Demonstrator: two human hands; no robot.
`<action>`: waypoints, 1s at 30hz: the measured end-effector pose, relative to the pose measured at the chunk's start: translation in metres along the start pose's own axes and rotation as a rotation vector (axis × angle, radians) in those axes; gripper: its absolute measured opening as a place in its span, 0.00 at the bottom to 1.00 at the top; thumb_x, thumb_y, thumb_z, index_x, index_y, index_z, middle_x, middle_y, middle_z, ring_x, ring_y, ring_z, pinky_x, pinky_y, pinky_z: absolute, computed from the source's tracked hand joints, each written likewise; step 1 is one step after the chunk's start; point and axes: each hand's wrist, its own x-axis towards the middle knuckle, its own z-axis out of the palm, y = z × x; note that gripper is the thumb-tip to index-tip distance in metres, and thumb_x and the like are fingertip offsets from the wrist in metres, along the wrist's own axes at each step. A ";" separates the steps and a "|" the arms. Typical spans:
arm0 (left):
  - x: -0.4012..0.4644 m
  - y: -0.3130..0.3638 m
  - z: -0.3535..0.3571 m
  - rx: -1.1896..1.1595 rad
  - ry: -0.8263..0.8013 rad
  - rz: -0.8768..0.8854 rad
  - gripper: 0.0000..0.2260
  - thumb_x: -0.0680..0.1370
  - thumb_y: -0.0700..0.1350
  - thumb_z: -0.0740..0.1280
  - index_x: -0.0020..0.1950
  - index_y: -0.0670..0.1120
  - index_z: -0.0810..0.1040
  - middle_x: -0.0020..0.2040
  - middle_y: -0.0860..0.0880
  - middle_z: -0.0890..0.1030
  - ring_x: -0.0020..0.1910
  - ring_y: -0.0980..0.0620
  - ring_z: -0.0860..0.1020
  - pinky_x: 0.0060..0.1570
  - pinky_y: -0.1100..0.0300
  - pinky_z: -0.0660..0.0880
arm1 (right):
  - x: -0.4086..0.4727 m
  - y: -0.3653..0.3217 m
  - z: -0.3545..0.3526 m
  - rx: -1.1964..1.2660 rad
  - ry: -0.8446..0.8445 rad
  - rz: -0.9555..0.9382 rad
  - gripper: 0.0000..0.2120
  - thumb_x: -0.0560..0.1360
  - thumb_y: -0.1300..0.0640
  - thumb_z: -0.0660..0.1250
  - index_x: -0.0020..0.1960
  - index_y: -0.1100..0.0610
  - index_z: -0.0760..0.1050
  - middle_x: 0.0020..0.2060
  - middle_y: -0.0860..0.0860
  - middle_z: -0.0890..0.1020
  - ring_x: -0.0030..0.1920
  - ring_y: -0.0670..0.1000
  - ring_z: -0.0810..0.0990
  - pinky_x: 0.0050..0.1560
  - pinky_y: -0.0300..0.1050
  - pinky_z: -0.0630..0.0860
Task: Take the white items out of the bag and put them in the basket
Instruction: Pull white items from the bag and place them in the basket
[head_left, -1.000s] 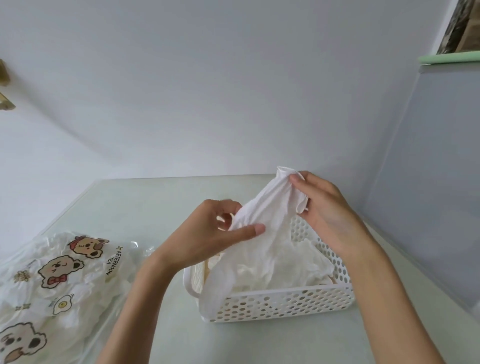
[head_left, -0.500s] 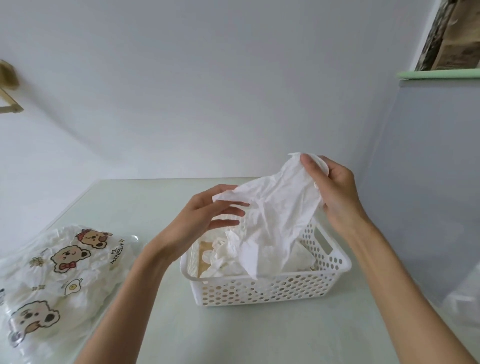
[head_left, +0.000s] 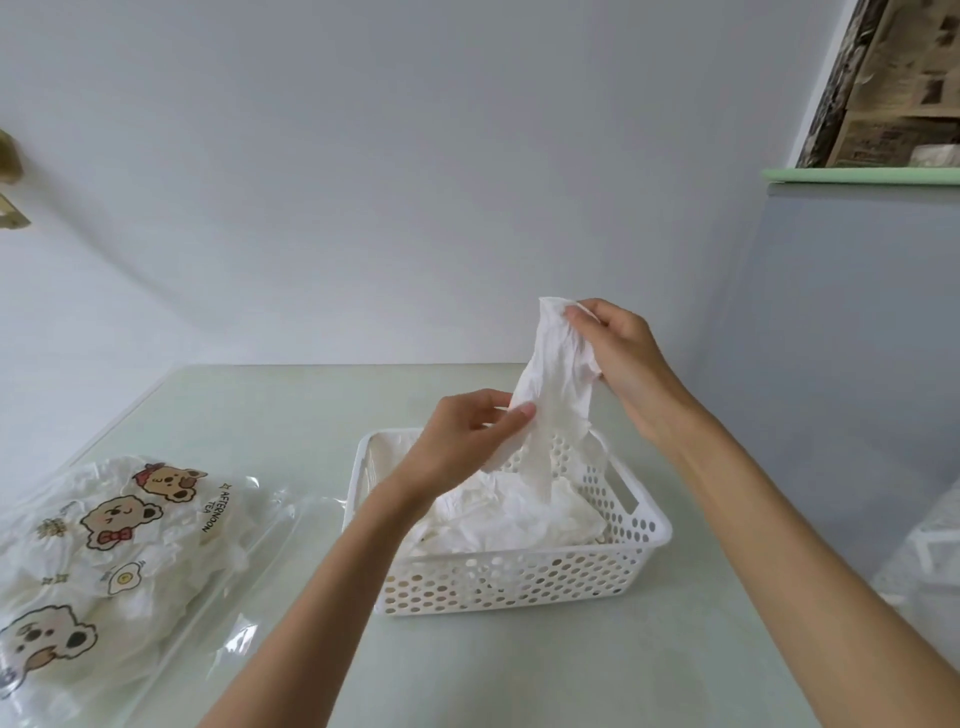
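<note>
White item (head_left: 556, 395) hangs above the basket (head_left: 519, 577), pinched by right hand (head_left: 618, 358) fingers on top, left hand (head_left: 457, 441) fingers lower.

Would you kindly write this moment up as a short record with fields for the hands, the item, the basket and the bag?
left hand: pinches the lower part of the white item
right hand: grips its top end
white item: held stretched above the basket
basket: white, perforated, on the table, already holding white items
bag: clear, bear-printed, lying left of the basket, white items inside
</note>
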 end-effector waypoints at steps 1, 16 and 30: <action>0.000 0.002 0.000 -0.055 0.047 0.043 0.09 0.77 0.50 0.68 0.48 0.46 0.82 0.36 0.54 0.82 0.32 0.62 0.77 0.33 0.71 0.71 | 0.002 0.000 -0.001 0.008 0.068 -0.022 0.10 0.81 0.54 0.60 0.46 0.56 0.76 0.37 0.49 0.75 0.39 0.47 0.74 0.39 0.39 0.69; 0.008 -0.012 -0.050 0.256 0.067 0.144 0.06 0.79 0.43 0.66 0.50 0.46 0.82 0.43 0.54 0.83 0.41 0.62 0.80 0.44 0.67 0.74 | -0.015 0.030 -0.045 -0.167 0.129 -0.127 0.09 0.72 0.48 0.72 0.43 0.54 0.83 0.30 0.64 0.79 0.28 0.52 0.73 0.29 0.41 0.72; 0.021 0.038 -0.068 1.080 0.569 -0.174 0.11 0.80 0.48 0.62 0.60 0.51 0.79 0.57 0.45 0.80 0.57 0.39 0.76 0.47 0.55 0.65 | -0.052 0.026 0.038 0.035 0.113 0.142 0.07 0.79 0.53 0.64 0.48 0.57 0.73 0.20 0.46 0.73 0.20 0.43 0.75 0.23 0.33 0.70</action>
